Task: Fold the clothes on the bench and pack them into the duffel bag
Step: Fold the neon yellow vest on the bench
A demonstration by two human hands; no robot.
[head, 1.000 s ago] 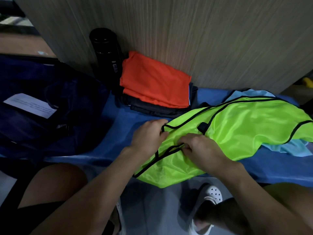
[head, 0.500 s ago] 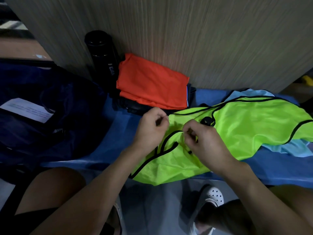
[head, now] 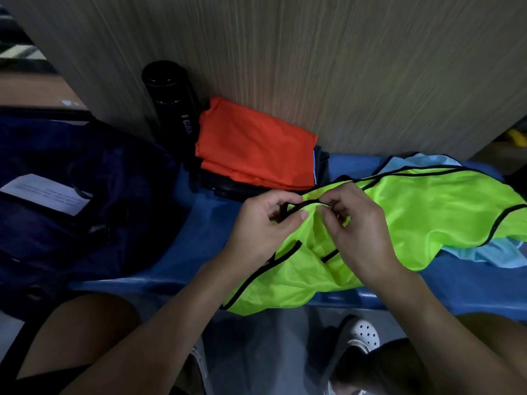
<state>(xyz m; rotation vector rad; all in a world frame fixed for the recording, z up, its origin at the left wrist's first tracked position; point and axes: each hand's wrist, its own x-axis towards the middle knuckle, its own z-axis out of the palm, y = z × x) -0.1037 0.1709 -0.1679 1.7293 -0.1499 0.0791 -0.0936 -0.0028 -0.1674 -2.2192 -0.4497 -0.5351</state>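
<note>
Pinching the black-piped edge of the neon green training bib (head: 427,212), the left hand (head: 265,223) and the right hand (head: 356,232) meet close together over the blue bench (head: 199,246). Each hand has its thumb and curled fingers closed on the piping, and a short run of trim stretches between them. The bib lies crumpled across the right half of the bench. Its near part hangs over the front edge, and the rest spreads toward the right side of the view. A light blue garment (head: 490,252) lies unfolded under it, showing at the back and at the right.

Behind the hands, against the wood-grain wall panel (head: 313,67), an orange garment (head: 253,149) sits folded on top of a stack of dark folded clothes (head: 228,186). A black bottle (head: 171,101) stands upright just left of that stack, with white lettering down its side.

The navy duffel bag (head: 71,155) fills the left of the view and overlaps the bench's left end. It is slumped and dark, and I cannot tell whether its opening is unzipped. A white printed card (head: 45,192) lies on top of the bag.

Below the bench, the person's bare knees frame the view, and a white perforated clog (head: 363,334) rests on the floor under the right forearm. A yellow object (head: 516,136) at the far right is too blurred to identify.
</note>
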